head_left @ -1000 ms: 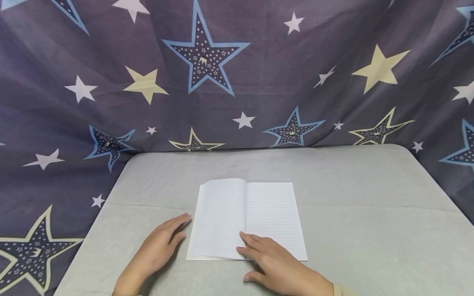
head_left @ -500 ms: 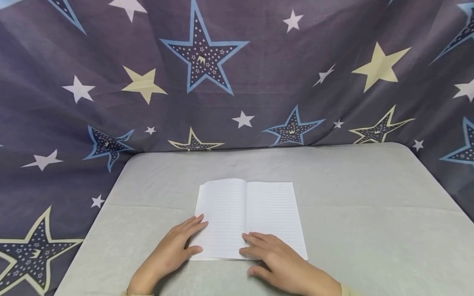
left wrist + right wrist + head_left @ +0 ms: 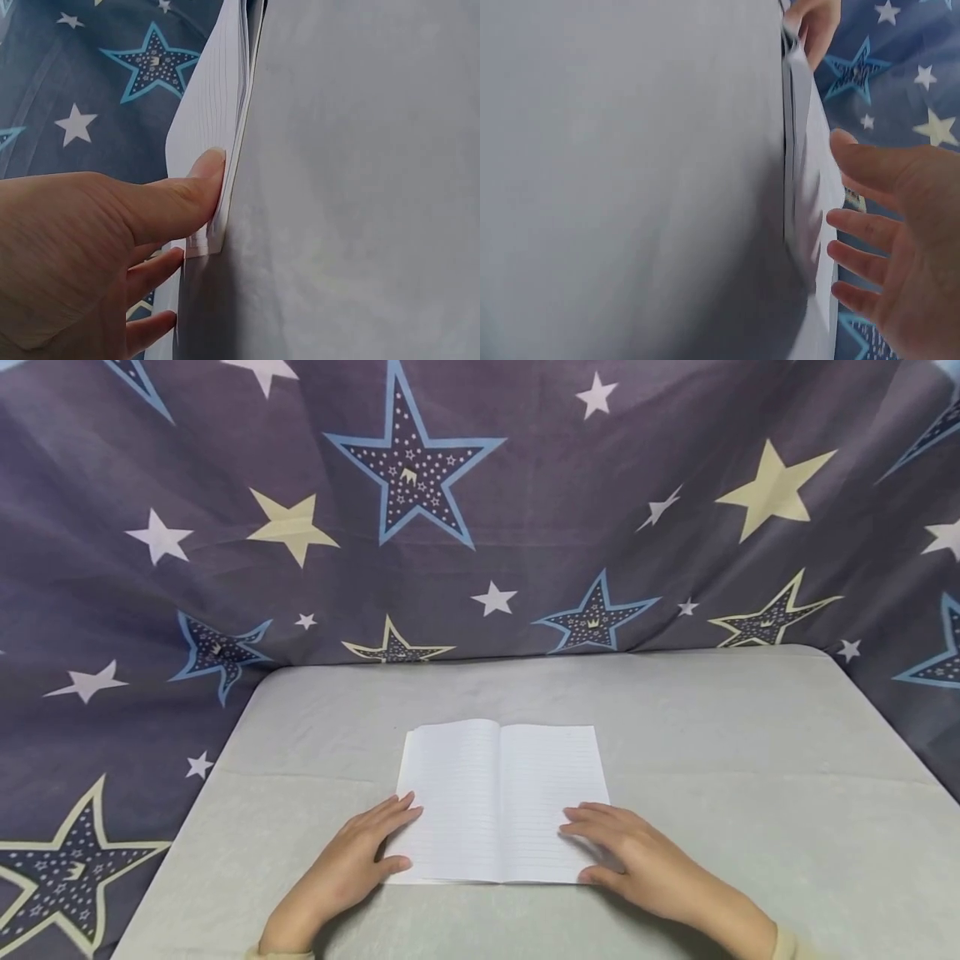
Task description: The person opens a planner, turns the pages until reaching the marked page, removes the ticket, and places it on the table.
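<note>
An open notebook (image 3: 457, 777) with ruled, unmarked pages lies flat on the grey surface. My left hand (image 3: 348, 860) rests at its lower left edge, fingers extended over the margin. In the left wrist view the thumb (image 3: 199, 187) lies on the page near the corner, and the other fingertips are beside the notebook's edge. On the other side, my right hand (image 3: 637, 860) is over the lower right edge of the right page, fingers spread and relaxed. The right wrist view shows its fingertips close above the page (image 3: 810, 180), gripping nothing.
The notebook lies on a padded, light grey table surface (image 3: 712, 735). A dark cloth (image 3: 525, 527) printed with stars hangs behind it and along both sides.
My left hand has moved right, from beside the notebook onto its left page edge. My right hand has gone from near the centre fold to the right page's outer edge.
</note>
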Tool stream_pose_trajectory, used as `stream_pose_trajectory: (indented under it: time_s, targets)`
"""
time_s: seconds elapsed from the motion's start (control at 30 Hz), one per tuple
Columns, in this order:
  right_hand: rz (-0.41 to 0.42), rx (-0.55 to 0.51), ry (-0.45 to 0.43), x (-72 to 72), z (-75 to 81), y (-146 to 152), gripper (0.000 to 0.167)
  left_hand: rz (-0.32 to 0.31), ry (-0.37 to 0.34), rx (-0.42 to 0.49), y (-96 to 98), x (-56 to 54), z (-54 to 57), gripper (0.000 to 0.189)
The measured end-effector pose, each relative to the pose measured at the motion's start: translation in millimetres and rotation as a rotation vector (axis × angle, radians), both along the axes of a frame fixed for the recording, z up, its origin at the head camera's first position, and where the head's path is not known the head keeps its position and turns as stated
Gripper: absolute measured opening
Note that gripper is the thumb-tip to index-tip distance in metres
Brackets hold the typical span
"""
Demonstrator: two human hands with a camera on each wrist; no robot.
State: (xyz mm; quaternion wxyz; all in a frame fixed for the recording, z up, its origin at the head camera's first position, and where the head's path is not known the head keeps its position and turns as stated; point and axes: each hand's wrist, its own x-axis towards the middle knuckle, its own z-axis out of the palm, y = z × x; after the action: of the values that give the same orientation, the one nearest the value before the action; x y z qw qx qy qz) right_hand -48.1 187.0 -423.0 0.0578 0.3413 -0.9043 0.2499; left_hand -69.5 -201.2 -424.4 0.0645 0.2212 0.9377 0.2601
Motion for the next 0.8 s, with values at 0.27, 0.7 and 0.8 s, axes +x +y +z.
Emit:
stream_pose_trajectory:
  time_s: [0.27, 0.7, 0.8]
  targets:
    - [-0.001, 0.092, -0.045, -7.3, -4.4, 23, 0.068, 0.003, -0.002, 0.009, 0.2, 2.6, 1.1, 0.06]
    - [-0.062, 0.063, 0.043, -7.8, -10.4, 17, 0.06, -0.026, 0.038, -0.006, -2.6, 2.8, -2.5, 0.058]
    - [-0.088, 0.064, 0.027, -6.3, -9.6, 14, 0.057, -0.03, 0.046, -0.022, -3.7, 3.2, -3.0, 0.058]
